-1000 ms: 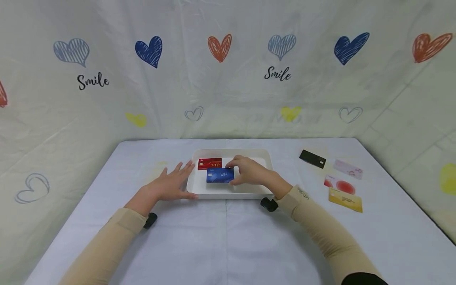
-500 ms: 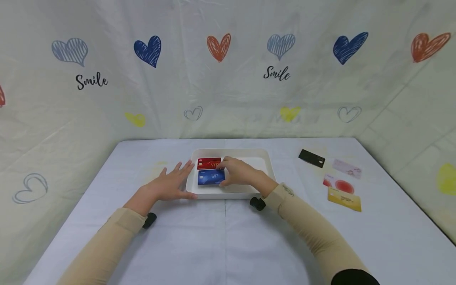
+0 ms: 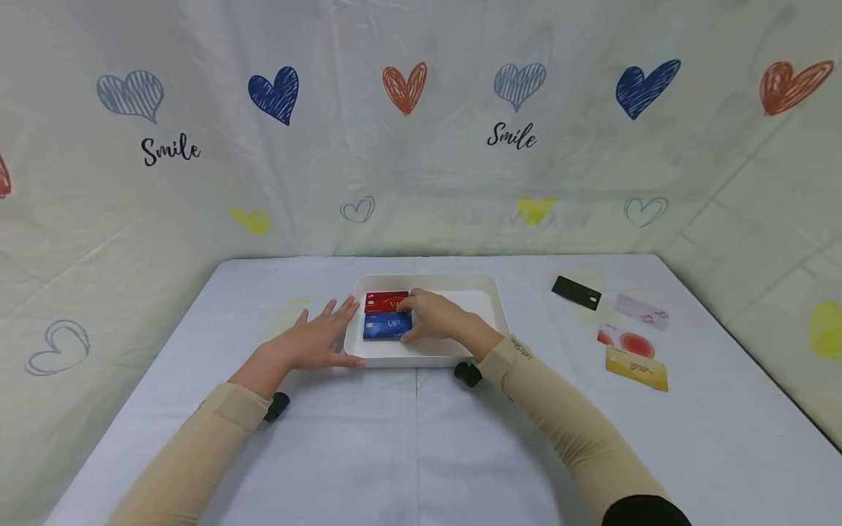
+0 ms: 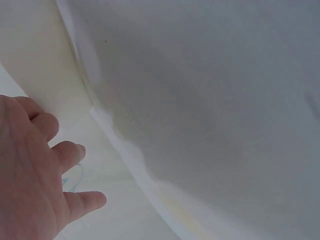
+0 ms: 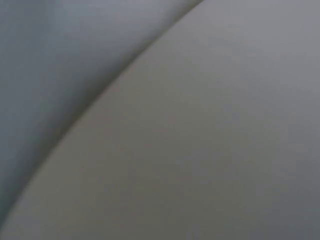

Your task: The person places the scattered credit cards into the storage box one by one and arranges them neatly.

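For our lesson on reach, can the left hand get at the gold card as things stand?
Probably not easily: the right forearm and white tray lie between the left hand and gold card.

Hearts [image 3: 273,96] dotted a pale backdrop [image 3: 447,161].
Two "Smile" prints [image 3: 511,136] sat below light-blue hearts [image 3: 520,85]; a white tablecloth [image 3: 342,453] spread in front.

blue VIP card [image 3: 383,326] | in white tray [image 3: 475,298] | beside red card [image 3: 381,301]

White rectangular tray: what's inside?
A red rectangular card and, beside it, a blue rectangular card. The right hand hides part of their right ends and of the tray; what lies beneath cannot be seen.
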### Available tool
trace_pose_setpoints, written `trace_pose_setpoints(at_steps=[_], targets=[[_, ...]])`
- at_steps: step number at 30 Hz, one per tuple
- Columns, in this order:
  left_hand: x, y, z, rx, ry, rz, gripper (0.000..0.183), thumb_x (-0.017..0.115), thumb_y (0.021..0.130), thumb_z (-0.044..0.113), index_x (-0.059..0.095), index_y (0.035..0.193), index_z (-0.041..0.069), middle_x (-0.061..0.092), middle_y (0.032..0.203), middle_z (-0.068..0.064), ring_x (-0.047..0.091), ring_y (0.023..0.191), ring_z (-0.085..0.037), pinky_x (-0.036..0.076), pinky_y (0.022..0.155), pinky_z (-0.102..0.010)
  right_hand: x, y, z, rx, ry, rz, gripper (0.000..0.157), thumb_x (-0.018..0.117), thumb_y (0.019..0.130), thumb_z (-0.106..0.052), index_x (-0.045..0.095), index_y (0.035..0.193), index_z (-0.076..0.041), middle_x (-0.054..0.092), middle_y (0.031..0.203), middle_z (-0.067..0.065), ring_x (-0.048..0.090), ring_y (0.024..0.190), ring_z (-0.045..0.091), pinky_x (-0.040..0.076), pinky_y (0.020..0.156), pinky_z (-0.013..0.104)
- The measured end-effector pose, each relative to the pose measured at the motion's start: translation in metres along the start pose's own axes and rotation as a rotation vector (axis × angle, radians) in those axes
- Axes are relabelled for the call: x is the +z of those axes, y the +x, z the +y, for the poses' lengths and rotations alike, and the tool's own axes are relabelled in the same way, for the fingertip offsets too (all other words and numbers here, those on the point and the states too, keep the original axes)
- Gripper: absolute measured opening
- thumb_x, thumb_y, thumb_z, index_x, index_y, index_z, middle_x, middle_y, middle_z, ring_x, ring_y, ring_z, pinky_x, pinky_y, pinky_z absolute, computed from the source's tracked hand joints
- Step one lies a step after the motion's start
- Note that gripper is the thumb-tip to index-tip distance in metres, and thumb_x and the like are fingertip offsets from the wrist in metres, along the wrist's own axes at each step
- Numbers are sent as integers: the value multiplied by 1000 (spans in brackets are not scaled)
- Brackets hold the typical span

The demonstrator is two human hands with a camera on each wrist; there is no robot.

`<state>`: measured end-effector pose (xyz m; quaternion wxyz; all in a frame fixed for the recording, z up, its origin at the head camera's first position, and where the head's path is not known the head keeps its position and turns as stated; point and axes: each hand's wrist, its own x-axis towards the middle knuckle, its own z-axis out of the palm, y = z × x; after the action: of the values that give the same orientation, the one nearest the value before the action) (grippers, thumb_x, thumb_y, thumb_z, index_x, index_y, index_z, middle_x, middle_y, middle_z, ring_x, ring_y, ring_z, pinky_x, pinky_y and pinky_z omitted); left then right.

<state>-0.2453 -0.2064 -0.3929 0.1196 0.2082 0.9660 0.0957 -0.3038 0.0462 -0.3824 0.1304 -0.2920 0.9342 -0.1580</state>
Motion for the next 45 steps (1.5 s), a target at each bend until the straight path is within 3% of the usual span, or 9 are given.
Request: trace_pose_setpoints(at_steps=[11, 27, 45], targets=[[-1, 0, 2, -15, 4, -12, 117, 67, 85, 72, 12, 165, 7, 8, 171, -13, 8, 154, -45, 7, 112, -78, 3, 6, -1, 23, 9, -1, 58, 87, 85, -25, 66, 137, -9, 59, 134, 13, 57, 115, 26, 46, 109, 43], [2, 2, 0, -17, -3, -13, 118, 67, 84, 73, 10, 165, 8, 6, 172, -12, 7, 154, -45, 6, 112, -78, 5, 7, 6, 3, 37, -2, 56, 86, 86, -22, 66, 137, -7, 57, 122, 13, 56, 105, 25, 48, 104, 40], [1, 2, 1, -20, -4, -6, 118, 67, 84, 73, 11, 165, 7, 7, 172, -12, 8, 154, -45, 6, 112, -78, 9, 6, 6, 39, 65, -1, 59, 84, 89, -21, 63, 142, -9, 53, 131, 17, 54, 111, 26, 48, 106, 40]])
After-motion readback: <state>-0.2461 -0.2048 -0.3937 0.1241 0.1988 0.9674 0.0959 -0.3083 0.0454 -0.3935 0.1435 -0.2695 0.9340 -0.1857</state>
